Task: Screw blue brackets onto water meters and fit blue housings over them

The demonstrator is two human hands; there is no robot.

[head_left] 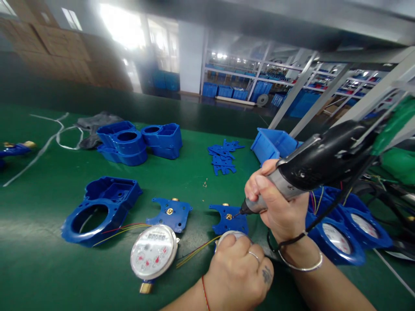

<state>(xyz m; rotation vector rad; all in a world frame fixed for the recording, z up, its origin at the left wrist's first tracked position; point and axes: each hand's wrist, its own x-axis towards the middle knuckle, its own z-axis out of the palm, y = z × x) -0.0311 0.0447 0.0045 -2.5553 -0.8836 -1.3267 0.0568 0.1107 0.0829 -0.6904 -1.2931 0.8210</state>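
My right hand (279,203) is wrapped around a black and grey electric screwdriver (319,157). Its bit slants down to the left, with the tip at or close to the brass piece on a blue plate (238,224). My left hand (240,270) is closed over a water meter (231,235), covering most of its dial. Thin coloured wires (197,252) run out on its left side. To the left lies a second water meter (154,252), dial up, with another blue plate (180,214) just above it.
An open blue housing (102,211) lies at left, and more blue housings (126,142) stand behind. Tiny screws (205,183) and a pile of flat blue plates (223,155) lie mid-table near a blue bin (272,144). Housings with dials (337,237) sit right, by the screwdriver's cable.
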